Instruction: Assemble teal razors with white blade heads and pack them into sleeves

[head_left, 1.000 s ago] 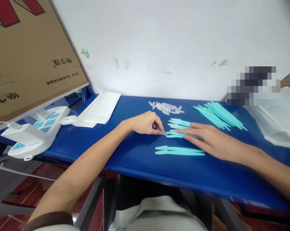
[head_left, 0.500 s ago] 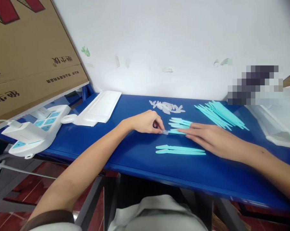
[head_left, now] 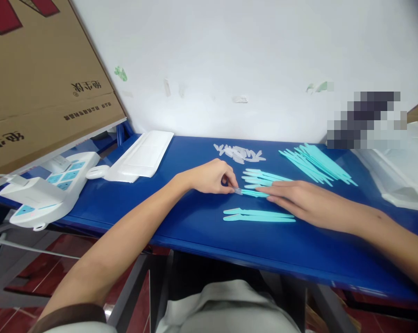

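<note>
Blue table (head_left: 195,217): clear pieces (head_left: 239,154) 12 o'clock, turquoise stick pile (head_left: 321,161) 2, translucent plastic (head_left: 408,173) 3, power strip (head_left: 70,178) 9, white packets (head_left: 144,157) 10, stick pair (head_left: 259,213) nearer 5.

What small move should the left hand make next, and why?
Probably ease the clear cap gently toward the right hand, along the turquoise stick. The left hand pinches the cap at the stick's end, and the right fingers rest over the stick. How far it's seated is too small to tell.
</note>
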`<state>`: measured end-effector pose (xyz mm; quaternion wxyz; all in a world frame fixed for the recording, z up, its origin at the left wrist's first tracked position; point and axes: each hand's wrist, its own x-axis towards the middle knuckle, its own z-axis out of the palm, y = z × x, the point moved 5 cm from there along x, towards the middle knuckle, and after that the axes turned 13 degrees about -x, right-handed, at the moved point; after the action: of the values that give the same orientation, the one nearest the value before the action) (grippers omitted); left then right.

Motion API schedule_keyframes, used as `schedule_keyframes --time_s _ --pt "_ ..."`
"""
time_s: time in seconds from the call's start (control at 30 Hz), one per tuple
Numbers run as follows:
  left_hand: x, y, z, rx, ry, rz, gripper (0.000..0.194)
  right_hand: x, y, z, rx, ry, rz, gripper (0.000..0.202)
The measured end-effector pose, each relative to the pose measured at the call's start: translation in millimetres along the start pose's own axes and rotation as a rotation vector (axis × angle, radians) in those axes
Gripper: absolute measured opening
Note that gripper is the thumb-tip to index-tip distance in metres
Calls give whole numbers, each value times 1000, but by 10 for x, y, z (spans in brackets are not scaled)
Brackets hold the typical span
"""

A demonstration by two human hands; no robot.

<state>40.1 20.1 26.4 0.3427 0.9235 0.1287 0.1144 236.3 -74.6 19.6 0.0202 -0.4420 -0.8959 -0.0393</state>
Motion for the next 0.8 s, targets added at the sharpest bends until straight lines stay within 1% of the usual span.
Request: schedule_keyframes --time_s 0.1,0.2,0.3,0.37,0.5,0.6,0.7,0.8 --pt "16 10 26 -22 -2 13 14 -12 -38 2 -58 13 -33 46" --pt "54 48 84 -72 11 33 12 -23 -95 24 -178 29 -54 43" --pt "97 89 160 -106 26 21 11 -17 -150 58 -313 45 -55 43" --pt "114 107 198 -103 33 13 11 -3 -170 68 -350 67 -49 41" --pt "122 95 204 -127 85 9 10 16 -148 62 -278 113 -13 35" --pt "126 54 201 -189 120 -9 9 18 -125 83 -232 110 0 33" --pt "132 19 219 -248 139 -40 8 23 -129 105 -234 108 2 32" --pt "138 10 238 -294 135 -57 12 35 -149 81 -254 130 -4 32"
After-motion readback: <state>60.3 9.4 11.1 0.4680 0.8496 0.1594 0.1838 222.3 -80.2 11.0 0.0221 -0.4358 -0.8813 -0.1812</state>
